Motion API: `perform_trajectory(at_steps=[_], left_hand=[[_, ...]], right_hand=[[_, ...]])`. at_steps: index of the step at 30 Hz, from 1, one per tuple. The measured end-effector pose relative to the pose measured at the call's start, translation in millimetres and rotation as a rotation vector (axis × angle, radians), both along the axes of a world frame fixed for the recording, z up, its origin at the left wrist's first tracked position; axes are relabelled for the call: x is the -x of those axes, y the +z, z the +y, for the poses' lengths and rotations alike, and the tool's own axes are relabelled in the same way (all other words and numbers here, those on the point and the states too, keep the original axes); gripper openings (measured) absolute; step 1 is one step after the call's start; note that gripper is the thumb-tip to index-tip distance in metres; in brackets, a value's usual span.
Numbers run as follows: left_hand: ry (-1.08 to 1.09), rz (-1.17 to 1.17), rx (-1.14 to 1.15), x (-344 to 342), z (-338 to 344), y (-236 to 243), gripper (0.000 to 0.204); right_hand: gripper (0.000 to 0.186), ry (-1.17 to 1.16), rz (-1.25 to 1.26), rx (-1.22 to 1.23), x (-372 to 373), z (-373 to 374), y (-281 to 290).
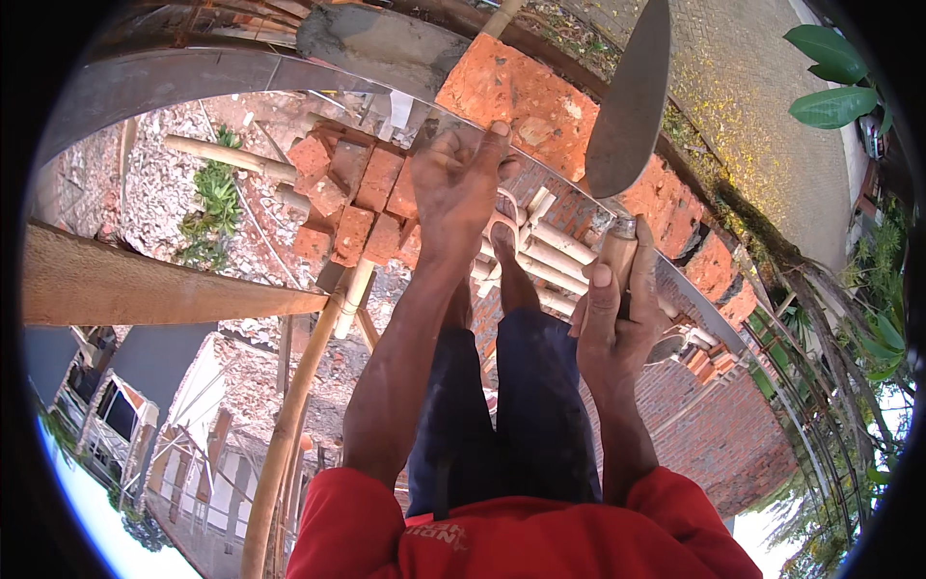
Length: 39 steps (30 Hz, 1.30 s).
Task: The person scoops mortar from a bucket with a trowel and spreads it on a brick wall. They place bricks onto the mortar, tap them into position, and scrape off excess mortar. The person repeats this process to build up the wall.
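Note:
My right hand (615,318) is wrapped round the wooden handle of a trowel (632,111), whose grey blade points up and away over a row of bricks. My left hand (453,183) is closed at the near edge of an orange brick (516,92), thumb up and fingers curled. What its fingers hold, if anything, I cannot make out. A thin straight line (694,294) runs along the near side of the brick row, passing close to both hands. Left of the brick, grey mortar (386,43) lies on top of the wall.
Loose bricks (357,193) are piled on bamboo poles (299,415) to the left. A wooden plank (164,280) juts in from the left. My feet stand on bamboo poles (555,256) high above rubble. Beyond the wall are paving (772,125) and branches (820,289).

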<state>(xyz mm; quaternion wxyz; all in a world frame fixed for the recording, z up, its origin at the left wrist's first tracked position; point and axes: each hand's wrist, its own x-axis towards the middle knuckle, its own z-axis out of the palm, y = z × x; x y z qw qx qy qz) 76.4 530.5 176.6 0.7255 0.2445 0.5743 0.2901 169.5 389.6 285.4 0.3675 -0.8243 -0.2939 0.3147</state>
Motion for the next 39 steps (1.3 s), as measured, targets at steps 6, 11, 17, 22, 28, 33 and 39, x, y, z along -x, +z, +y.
perform_trajectory(at_steps=[6, 11, 17, 22, 28, 33, 39], left_hand=[[0.035, 0.008, -0.013, -3.4, 3.9, 7.5, 0.03], [0.141, -0.242, -0.175, 20.5, -35.3, -40.5, 0.037], [0.063, 0.664, 0.265, 119.3, -149.6, -220.7, 0.059], [-0.021, 1.286, -0.033, 184.4, -205.3, -334.9, 0.056], [-0.684, 1.146, -0.758, 147.1, -131.8, -394.7, 0.09], [-0.757, 1.414, -0.704, 106.8, -86.1, -411.2, 0.082], [-0.979, 1.307, -0.764, 109.2, -104.9, -406.5, 0.08]], right_hand=[[0.063, -0.004, 0.208, -0.037, -6.1, -5.8, 3.5], [0.059, -0.015, 0.329, 0.038, -22.8, -42.0, -8.0], [0.044, 0.174, 0.666, 0.222, -27.0, -149.1, -56.8], [0.039, 0.549, 0.41, 0.476, -45.3, -200.8, -88.1], [0.039, 0.43, 0.519, 0.668, -46.3, -191.0, -123.2], [0.035, 0.357, 0.533, 0.635, -35.2, -178.8, -131.3], [0.032, 0.479, 0.496, 0.648, -32.2, -185.0, -136.6]])
